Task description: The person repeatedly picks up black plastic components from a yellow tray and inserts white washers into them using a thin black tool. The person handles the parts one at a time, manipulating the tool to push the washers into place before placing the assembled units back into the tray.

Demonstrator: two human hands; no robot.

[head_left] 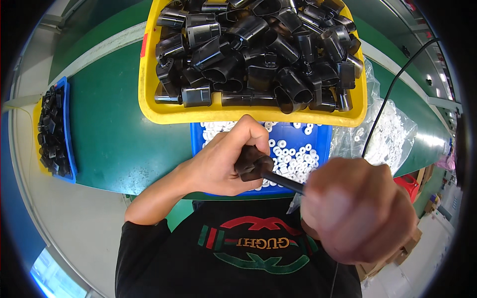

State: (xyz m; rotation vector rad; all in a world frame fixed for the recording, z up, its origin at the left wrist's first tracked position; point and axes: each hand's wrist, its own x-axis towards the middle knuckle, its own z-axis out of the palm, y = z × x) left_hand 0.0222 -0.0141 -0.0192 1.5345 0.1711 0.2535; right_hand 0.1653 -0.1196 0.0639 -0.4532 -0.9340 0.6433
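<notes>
My left hand (226, 159) is closed around a small black plastic part (252, 165), held just above the near edge of a blue tray (323, 135) of small white rings. My right hand (357, 208) is a fist around the handle of a thin black tool (283, 182). The tool's tip meets the black part. My right hand is close to the camera and blurred, and it hides the handle.
A yellow bin (149, 94) heaped with black plastic housings stands behind the blue tray on the green table (109, 134). A clear bag of white rings (392, 129) lies at the right, crossed by a black cable (387, 94). A blue tray of black parts (52, 129) sits far left.
</notes>
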